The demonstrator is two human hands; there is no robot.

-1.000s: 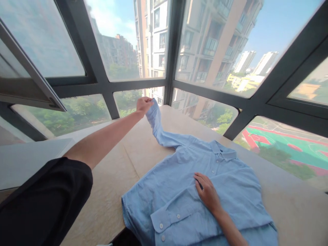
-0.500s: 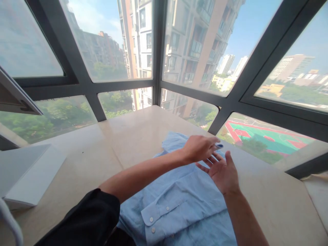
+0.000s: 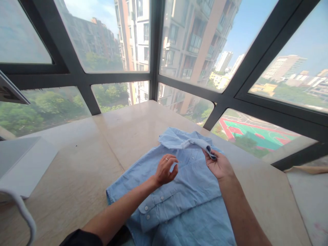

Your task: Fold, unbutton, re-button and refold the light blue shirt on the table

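A light blue button-up shirt (image 3: 184, 191) lies spread on the pale stone ledge, one buttoned cuff (image 3: 151, 208) folded across its lower part. At its far end, my right hand (image 3: 219, 164) pinches a folded edge of the cloth between thumb and fingers, raised slightly; whether this is collar or sleeve I cannot tell. My left hand (image 3: 166, 169) hovers above the shirt's middle, holding nothing. Its fingers curve loosely, with the thumb apart from them and a ring on one finger. My left forearm covers part of the shirt's near left side.
The pale stone ledge (image 3: 87, 167) runs into a corner of dark-framed windows (image 3: 153, 85). On the left stand a white box-like object (image 3: 28, 164) and a curved white tube or cable (image 3: 28, 218). A pale surface (image 3: 307, 194) lies at the far right.
My left hand has let go of the cloth and drawn back toward the left and nearer to me. My right hand, open before, has closed on the folded edge.
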